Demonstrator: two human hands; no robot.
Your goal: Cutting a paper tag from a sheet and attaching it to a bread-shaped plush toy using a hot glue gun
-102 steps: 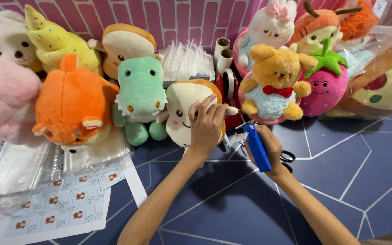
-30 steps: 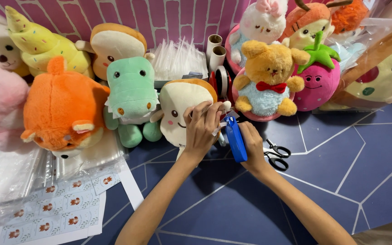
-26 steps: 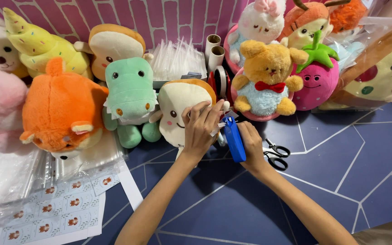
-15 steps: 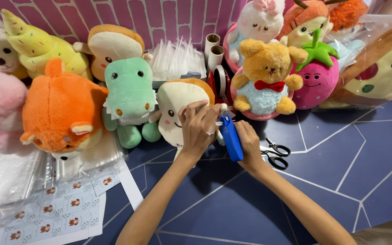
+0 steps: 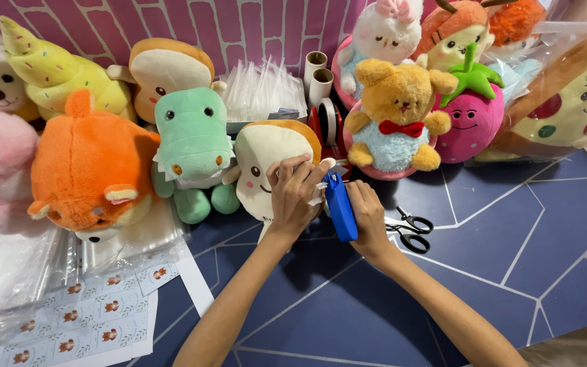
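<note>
The left hand (image 5: 293, 194) presses on the cream toast-shaped plush toy (image 5: 263, 160). The right hand (image 5: 368, 217), just beside it, grips a blue plastic tagging gun (image 5: 340, 207), its long axis pointing up-left into the toy.

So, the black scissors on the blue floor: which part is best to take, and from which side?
Take the scissors by the finger loops, the rounded end pointing toward the lower right. Come from the right, over bare floor: the blade tips point toward the right hand holding the blue tool, so that side is crowded.
</note>
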